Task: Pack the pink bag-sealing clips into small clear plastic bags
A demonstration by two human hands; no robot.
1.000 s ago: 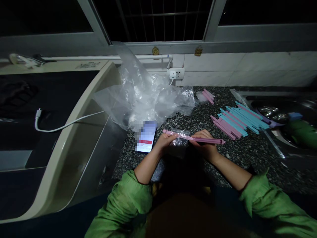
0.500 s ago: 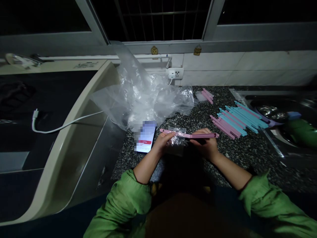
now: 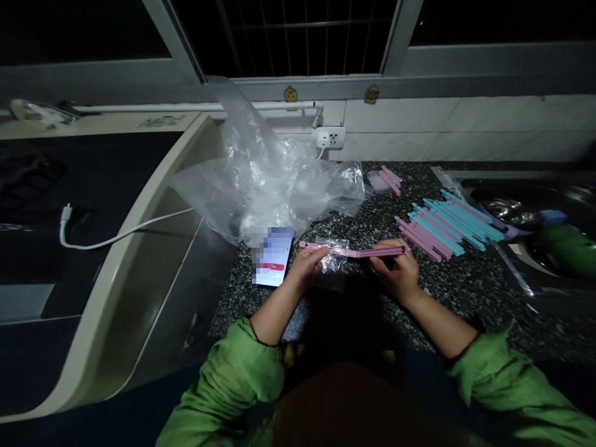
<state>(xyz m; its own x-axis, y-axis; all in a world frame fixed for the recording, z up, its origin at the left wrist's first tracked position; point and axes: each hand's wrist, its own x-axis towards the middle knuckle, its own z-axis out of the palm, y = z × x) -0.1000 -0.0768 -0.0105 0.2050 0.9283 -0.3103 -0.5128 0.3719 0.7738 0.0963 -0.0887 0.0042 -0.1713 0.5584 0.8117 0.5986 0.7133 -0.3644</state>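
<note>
A long pink bag sealing clip [image 3: 379,251], hinged partly apart in the middle, spans both hands above the counter. My left hand [image 3: 303,270] is closed on its left half, thumb on top. Just beside that thumb is a small clear plastic bag [image 3: 336,263], its upper part at the clip; whether the fingers hold the bag as well I cannot tell. At the clip's right half, my right hand [image 3: 401,275] is closed, with its fingers at the far end and its thumb below. Several pink and blue clips [image 3: 447,223] lie side by side to the right.
A lit phone [image 3: 274,257] lies left of my left hand. Behind it is a large crumpled clear plastic bag [image 3: 274,180]. Pink clips on a small bag [image 3: 390,179] lie further back. A sink [image 3: 526,282] with bowls is at right, a cream-edged appliance [image 3: 93,323] at left.
My right hand has slid right along the clip toward its end, and its thumb has come away from the middle. The clip's right half has tipped up slightly. My left hand stays in place.
</note>
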